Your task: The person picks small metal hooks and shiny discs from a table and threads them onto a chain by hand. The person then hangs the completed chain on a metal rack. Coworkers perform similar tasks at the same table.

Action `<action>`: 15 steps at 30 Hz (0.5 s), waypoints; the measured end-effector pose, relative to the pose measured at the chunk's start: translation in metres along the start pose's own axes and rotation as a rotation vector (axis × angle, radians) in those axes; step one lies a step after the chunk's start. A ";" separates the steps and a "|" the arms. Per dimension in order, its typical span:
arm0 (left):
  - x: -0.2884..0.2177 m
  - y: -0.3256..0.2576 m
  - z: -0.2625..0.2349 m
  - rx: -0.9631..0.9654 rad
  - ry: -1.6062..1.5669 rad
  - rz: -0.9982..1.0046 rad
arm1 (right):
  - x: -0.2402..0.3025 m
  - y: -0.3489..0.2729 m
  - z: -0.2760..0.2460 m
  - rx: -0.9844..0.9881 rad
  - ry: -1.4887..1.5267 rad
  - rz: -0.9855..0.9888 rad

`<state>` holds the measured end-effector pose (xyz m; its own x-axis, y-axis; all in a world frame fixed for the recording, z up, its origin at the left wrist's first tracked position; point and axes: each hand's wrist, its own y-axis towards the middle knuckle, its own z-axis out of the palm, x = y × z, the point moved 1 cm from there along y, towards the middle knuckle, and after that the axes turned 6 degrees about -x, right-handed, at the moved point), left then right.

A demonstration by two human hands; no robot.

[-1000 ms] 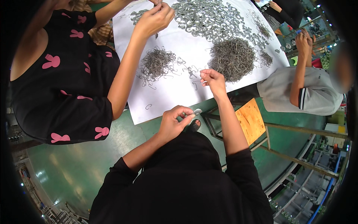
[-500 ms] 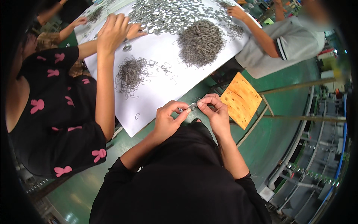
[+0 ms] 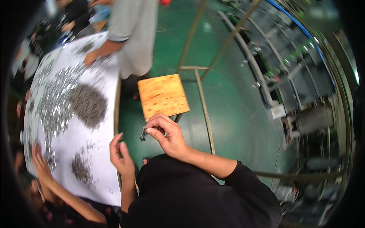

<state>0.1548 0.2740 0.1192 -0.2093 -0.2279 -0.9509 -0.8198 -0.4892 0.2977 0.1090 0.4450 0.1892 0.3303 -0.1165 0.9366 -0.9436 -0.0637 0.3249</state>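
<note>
Pinching a small dark metal piece (image 3: 143,133) between the thumb and forefinger of my right hand (image 3: 167,135), I hold it up over the green floor (image 3: 228,106), just beside the edge of the white sheet (image 3: 100,159) that covers the table. The other fingers of that hand curl in loosely behind the pinch, and the piece hangs a little below my fingertips; it is too small for me to tell its exact shape. My left hand (image 3: 121,155) is open and holds nothing, fingers spread and pointing up, resting at the near edge of the white sheet, close to the right hand but not touching it. On the sheet lie a large dark heap of metal parts (image 3: 88,104), a smaller dark heap (image 3: 81,169) nearer my left hand, and a scatter of shiny silvery pieces (image 3: 55,110) to the far left. A small wooden stool (image 3: 163,95) stands on the floor beyond my right hand. A person in a grey shirt (image 3: 133,34) leans a hand on the far end of the sheet, and another person's hand (image 3: 40,163) reaches onto it at the lower left.
</note>
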 end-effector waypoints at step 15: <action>0.013 -0.013 0.074 0.095 -0.042 -0.036 | 0.046 0.042 -0.288 -0.649 -0.249 -0.048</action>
<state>0.1233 0.3399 0.0967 -0.1991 -0.1747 -0.9643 -0.8735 -0.4144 0.2554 0.0781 0.7229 0.2835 0.2941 -0.3571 0.8866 -0.7246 0.5216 0.4504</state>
